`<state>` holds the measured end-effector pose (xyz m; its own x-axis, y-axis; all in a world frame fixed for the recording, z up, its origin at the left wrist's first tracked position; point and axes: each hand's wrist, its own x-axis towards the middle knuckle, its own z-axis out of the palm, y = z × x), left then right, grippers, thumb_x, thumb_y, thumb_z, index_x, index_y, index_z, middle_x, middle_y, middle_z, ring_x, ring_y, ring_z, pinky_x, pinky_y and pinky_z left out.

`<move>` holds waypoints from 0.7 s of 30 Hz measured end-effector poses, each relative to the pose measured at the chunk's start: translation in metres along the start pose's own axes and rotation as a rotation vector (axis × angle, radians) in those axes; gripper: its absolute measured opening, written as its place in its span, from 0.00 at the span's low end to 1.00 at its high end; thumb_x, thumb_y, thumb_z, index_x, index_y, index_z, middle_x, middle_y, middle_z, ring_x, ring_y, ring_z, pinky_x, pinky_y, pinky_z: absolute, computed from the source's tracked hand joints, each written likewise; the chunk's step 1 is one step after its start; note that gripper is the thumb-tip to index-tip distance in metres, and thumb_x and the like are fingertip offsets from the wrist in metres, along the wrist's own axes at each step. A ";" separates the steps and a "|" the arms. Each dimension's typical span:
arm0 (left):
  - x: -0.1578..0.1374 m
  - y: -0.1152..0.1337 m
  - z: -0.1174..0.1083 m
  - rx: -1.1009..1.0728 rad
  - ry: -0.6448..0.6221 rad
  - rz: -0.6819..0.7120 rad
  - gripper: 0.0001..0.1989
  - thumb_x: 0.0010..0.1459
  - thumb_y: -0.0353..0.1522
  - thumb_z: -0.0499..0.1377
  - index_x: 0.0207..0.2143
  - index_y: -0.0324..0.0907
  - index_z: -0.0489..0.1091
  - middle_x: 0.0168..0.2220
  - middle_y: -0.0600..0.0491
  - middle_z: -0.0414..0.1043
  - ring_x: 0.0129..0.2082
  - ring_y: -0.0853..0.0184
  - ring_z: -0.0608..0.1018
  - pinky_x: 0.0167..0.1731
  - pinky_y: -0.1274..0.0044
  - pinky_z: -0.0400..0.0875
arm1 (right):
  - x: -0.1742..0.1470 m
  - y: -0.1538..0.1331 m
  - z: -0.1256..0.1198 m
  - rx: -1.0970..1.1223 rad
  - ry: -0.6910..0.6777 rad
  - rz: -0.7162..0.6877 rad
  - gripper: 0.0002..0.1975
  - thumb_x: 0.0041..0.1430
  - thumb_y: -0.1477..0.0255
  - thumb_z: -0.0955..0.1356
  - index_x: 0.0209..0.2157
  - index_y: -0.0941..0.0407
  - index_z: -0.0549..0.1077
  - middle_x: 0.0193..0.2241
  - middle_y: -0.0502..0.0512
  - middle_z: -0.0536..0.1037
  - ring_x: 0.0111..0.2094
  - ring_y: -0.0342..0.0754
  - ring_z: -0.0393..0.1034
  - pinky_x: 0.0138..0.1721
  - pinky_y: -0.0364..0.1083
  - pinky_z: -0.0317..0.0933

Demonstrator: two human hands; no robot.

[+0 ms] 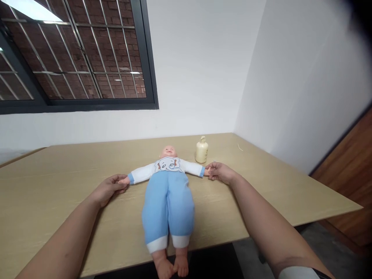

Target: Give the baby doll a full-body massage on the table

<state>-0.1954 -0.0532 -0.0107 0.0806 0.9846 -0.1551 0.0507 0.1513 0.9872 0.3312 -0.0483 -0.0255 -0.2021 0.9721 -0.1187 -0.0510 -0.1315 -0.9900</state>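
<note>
Doll lay on its back on the desk, head toward the back wall, legs toward the person. Both its arms were stretched out sideways. Its blue trousers rested on the desk top near the front edge; the bare feet reached past that edge.

Left hand: closed narrow, thumb and fingers around the doll's small hand on that side, just beyond the blue cuff. Right hand: likewise narrow, pinching the doll's other small hand at fingertip level. Both forearms came in over the front edge, one on each side of the doll, well apart from its legs.

Room noted: a broad stretch of desk top ran from the left hand out to the left; another lay right of the right hand, narrowing to the front right corner. Strips of desk showed between each forearm and the trousers. Behind the doll's head a shallow band of desk led to the back wall.

Tightest spot: the cream bottle, upright with a pump top, stood behind the doll's arm on the right, near the right hand and apart from it. A white thread lay farther right, near the desk's right edge.
</note>
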 end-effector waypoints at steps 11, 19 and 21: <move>-0.002 0.004 0.013 -0.005 -0.028 0.078 0.21 0.47 0.43 0.70 0.22 0.38 0.65 0.22 0.55 0.66 0.21 0.75 0.67 0.21 0.83 0.63 | 0.009 0.007 0.007 -0.202 0.152 -0.088 0.20 0.44 0.59 0.76 0.27 0.56 0.66 0.15 0.45 0.68 0.15 0.37 0.57 0.17 0.38 0.46; 0.001 0.001 0.009 0.003 0.088 0.027 0.23 0.44 0.42 0.70 0.39 0.37 0.72 0.26 0.54 0.69 0.24 0.71 0.71 0.24 0.81 0.67 | 0.010 0.006 0.004 -0.080 0.174 -0.048 0.12 0.56 0.63 0.70 0.33 0.59 0.72 0.18 0.48 0.69 0.17 0.37 0.59 0.17 0.37 0.50; 0.000 0.002 0.009 -0.002 0.089 0.025 0.23 0.43 0.39 0.70 0.40 0.37 0.72 0.28 0.53 0.71 0.25 0.70 0.73 0.26 0.80 0.70 | 0.008 0.005 0.001 -0.053 0.146 -0.031 0.10 0.56 0.67 0.70 0.34 0.60 0.73 0.21 0.50 0.71 0.18 0.38 0.61 0.18 0.37 0.55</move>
<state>-0.1860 -0.0533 -0.0090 -0.0066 0.9919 -0.1266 0.0480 0.1267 0.9908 0.3286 -0.0417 -0.0312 -0.0564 0.9940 -0.0939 -0.0025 -0.0942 -0.9955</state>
